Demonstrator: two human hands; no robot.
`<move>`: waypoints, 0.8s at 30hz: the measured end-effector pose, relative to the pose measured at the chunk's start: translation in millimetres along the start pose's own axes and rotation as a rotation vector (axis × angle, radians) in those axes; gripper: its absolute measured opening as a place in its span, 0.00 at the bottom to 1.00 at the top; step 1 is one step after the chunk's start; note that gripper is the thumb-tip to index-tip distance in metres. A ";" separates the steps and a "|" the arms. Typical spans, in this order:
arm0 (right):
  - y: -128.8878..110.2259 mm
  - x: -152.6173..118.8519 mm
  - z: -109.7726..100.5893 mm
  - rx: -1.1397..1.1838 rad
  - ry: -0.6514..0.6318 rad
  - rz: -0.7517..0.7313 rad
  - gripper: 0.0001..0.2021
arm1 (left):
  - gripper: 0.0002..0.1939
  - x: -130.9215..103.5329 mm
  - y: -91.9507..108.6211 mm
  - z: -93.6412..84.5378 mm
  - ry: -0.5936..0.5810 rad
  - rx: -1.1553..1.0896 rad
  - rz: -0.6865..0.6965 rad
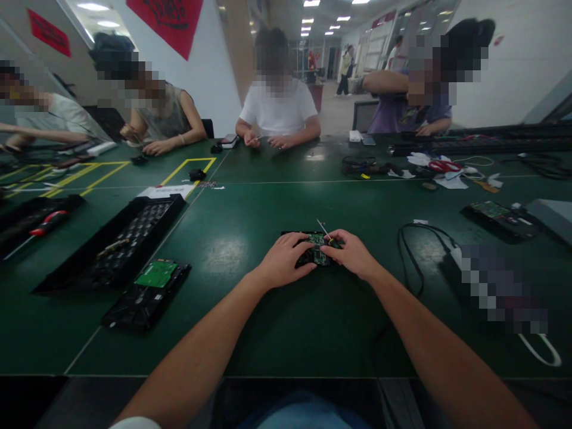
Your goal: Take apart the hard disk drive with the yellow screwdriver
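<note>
A hard drive (319, 255) in a dark casing, its green circuit board facing up, lies on the green table in front of me. My left hand (288, 257) grips it from the left, fingers over the far part and thumb along the near side; the hand hides much of the casing. Between the thumb and fingers of my right hand (349, 253) is a small screwdriver (333, 242), its thin shaft slanting up and left, away from the board. The right fingertips are at the drive's right end, and whether they touch it I cannot tell.
To the left lie another hard drive (156, 274), a long black tray (129, 238) of small parts and a red-handled screwdriver (49, 223). On the right are a cable (404, 250), a blurred device (500, 286) and a further drive (500, 217). Several people sit opposite.
</note>
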State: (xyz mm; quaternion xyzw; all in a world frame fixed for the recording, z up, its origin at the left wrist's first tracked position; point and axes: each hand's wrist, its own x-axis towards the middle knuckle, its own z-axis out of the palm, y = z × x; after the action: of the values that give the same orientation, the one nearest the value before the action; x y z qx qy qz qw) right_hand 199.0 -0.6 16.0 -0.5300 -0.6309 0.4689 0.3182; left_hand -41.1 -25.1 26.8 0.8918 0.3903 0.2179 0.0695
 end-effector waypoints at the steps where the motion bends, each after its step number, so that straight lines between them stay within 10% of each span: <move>1: 0.5 0.1 -0.8 -0.013 -0.003 -0.003 0.21 | 0.25 0.0 0.0 0.1 0.003 0.000 -0.004; 24: -12.8 -4.8 -9.7 0.495 -0.144 0.063 0.29 | 0.44 -0.3 6.7 -0.8 0.211 -0.253 -0.121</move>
State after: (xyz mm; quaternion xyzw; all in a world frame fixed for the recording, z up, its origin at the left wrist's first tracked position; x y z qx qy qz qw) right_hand 204.1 -2.7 31.9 -0.4207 -0.5011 0.6551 0.3778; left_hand -37.2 -29.9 29.4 0.8230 0.4178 0.3531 0.1529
